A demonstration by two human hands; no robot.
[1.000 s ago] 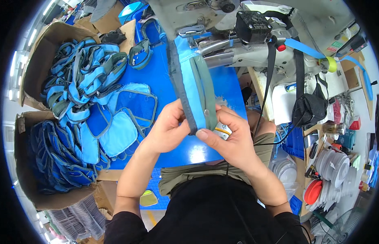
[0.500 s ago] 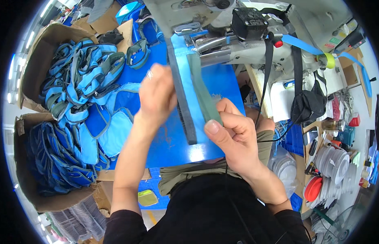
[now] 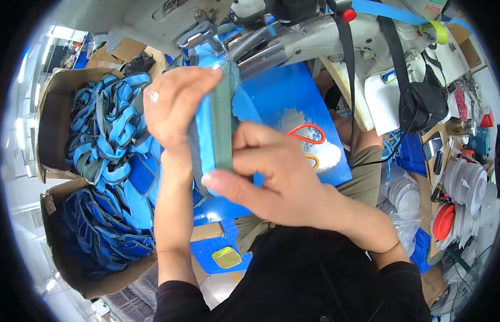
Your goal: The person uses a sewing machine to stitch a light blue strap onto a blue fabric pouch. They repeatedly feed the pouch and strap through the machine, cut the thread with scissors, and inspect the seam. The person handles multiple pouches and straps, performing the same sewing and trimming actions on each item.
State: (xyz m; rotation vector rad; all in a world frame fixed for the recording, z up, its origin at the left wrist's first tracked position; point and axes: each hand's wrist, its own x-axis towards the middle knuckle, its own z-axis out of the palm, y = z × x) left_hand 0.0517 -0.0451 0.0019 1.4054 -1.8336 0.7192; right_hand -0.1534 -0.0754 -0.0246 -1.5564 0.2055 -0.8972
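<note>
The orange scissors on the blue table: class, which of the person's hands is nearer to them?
Right. The right hand lies just left of the scissors, its knuckles almost touching the handles. The left hand is farther left, beyond the blue fabric piece both hold.

Two cardboard boxes (image 3: 51,123) of blue strap pieces at 9 o'clock; orange-handled scissors (image 3: 306,134) on blue surface (image 3: 293,96); stacked white plates (image 3: 467,185) at 3 o'clock.

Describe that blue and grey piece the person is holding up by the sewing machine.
The fabric piece is a flat, narrow panel, bright blue on one face with a grey-green band along its edge, and looks like padded cloth. It is held edge-on, roughly upright, its top end near the sewing machine. The left hand grips its upper part; the right hand pinches its lower end.
</note>
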